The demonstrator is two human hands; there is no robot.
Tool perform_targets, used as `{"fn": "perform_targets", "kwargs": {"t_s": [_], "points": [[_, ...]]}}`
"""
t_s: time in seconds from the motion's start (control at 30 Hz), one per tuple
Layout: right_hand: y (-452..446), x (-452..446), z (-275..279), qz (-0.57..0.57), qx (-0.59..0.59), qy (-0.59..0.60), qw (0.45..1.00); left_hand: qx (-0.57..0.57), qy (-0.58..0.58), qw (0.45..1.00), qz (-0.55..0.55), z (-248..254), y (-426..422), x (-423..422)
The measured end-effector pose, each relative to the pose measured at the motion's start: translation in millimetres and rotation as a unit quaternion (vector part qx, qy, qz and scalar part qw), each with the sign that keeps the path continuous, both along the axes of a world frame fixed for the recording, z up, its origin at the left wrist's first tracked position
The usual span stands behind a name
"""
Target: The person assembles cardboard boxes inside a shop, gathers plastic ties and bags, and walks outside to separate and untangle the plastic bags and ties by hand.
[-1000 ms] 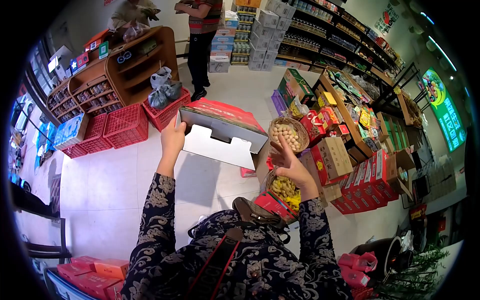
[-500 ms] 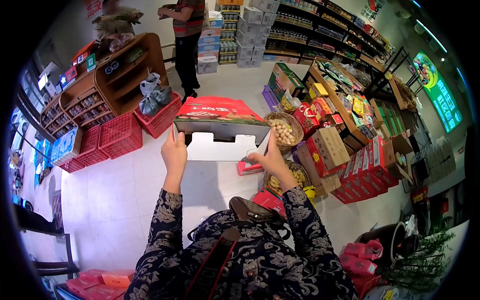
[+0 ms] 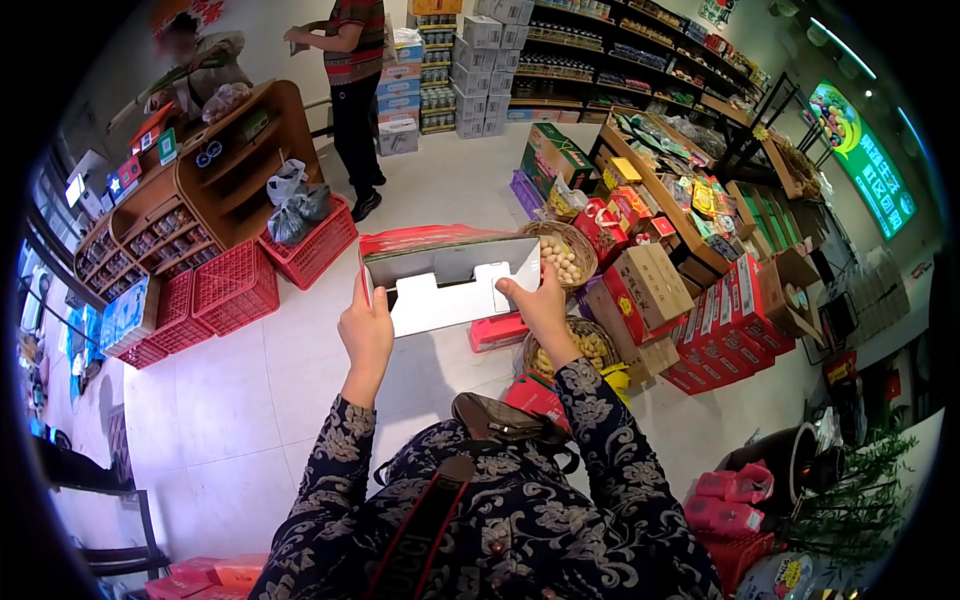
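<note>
Between my hands is a red cardboard gift box (image 3: 455,310), its white inner flap facing me and a dark gap showing behind that flap. My left hand (image 3: 366,330) grips the box's left end, thumb up along the side. At the right end my right hand (image 3: 541,312) holds on, its thumb lying over the white flap. The box hangs in the air above the floor, in front of my body. What lies inside it, if anything, I cannot make out.
Red plastic crates (image 3: 235,288) stand left, one bearing filled plastic bags (image 3: 290,205). To the right are a wicker basket of eggs (image 3: 562,262), stacked cartons (image 3: 650,290) and red boxes (image 3: 735,320). A person in a striped shirt (image 3: 354,45) stands ahead; another is behind the wooden counter (image 3: 240,150).
The box has tipped, so its printed red top now shows only as a thin strip and more of the white flap faces me. Both hands keep their hold.
</note>
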State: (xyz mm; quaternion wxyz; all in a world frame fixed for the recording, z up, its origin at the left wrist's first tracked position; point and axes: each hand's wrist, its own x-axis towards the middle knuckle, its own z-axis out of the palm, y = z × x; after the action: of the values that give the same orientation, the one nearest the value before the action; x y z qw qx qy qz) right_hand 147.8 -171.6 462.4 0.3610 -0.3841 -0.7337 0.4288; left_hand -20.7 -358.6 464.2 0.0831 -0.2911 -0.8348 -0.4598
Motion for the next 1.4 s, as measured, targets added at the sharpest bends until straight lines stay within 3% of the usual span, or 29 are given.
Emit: {"fn": "perform_targets", "kwargs": {"t_s": [0.23,0.37,0.4,0.53,0.63,0.73,0.83,0.87,0.97,1.07,1.1,1.13,1.17,1.23,1.27,1.3,1.37,1.4], "points": [[5.2,0.3,-4.6,-0.132,0.050,-0.132,0.981,-0.031,-0.007,0.999,-0.023,13.1,-1.9,33.3],[8.9,3.7,12.5,-0.203,0.155,-0.196,0.947,-0.007,0.020,0.999,-0.035,10.1,2.8,39.3],[18.9,4.7,10.3,-0.199,0.121,-0.219,0.948,0.002,0.034,0.999,-0.040,9.7,3.3,42.0],[32.0,9.5,6.9,-0.222,0.139,-0.208,0.942,0.020,0.091,0.994,-0.062,7.8,6.7,45.9],[30.7,13.8,16.5,-0.164,0.162,-0.200,0.952,0.008,0.007,0.999,-0.039,12.6,4.9,39.2],[33.6,28.6,19.2,0.036,0.177,-0.061,0.982,0.059,0.021,0.998,-0.014,-4.1,3.8,15.6],[40.7,39.7,21.2,0.180,-0.055,0.026,0.982,0.083,-0.034,0.996,-0.022,-6.4,-1.4,-0.7],[40.9,42.6,22.8,0.201,-0.083,0.056,0.974,0.115,-0.034,0.992,-0.038,-9.2,-2.1,-5.6],[33.3,27.5,12.1,0.178,-0.022,0.029,0.983,0.063,-0.045,0.996,-0.048,1.7,-2.1,-2.5],[34.7,29.6,22.8,0.193,-0.022,0.033,0.980,0.101,-0.056,0.980,-0.160,4.5,-7.9,-14.4],[35.1,29.5,26.1,0.193,-0.012,0.039,0.980,0.107,-0.061,0.973,-0.198,6.1,-10.7,-18.5],[33.5,31.3,32.8,0.171,-0.007,0.033,0.985,0.137,-0.175,0.938,-0.268,-0.9,-11.9,-29.7],[35.0,33.2,32.6,0.162,0.010,0.061,0.985,0.221,-0.268,0.884,-0.312,-3.2,-13.1,-32.7],[27.5,29.8,42.8,0.143,0.044,0.122,0.981,0.376,-0.428,0.725,-0.387,3.7,-15.2,-42.5],[18.2,34.2,51.8,0.148,0.063,0.109,0.981,0.376,-0.432,0.719,-0.394,-6.5,-11.4,-48.1],[9.9,36.1,59.3,0.154,0.162,0.077,0.972,0.354,-0.463,0.697,-0.417,-1.1,-13.1,-45.9],[-2.1,37.6,66.7,0.157,0.350,0.012,0.923,0.325,-0.480,0.710,-0.400,-2.9,-10.8,-45.3],[-4.4,36.2,69.9,0.171,0.405,0.048,0.897,0.337,-0.498,0.678,-0.422,4.3,-8.0,-45.8]]}}
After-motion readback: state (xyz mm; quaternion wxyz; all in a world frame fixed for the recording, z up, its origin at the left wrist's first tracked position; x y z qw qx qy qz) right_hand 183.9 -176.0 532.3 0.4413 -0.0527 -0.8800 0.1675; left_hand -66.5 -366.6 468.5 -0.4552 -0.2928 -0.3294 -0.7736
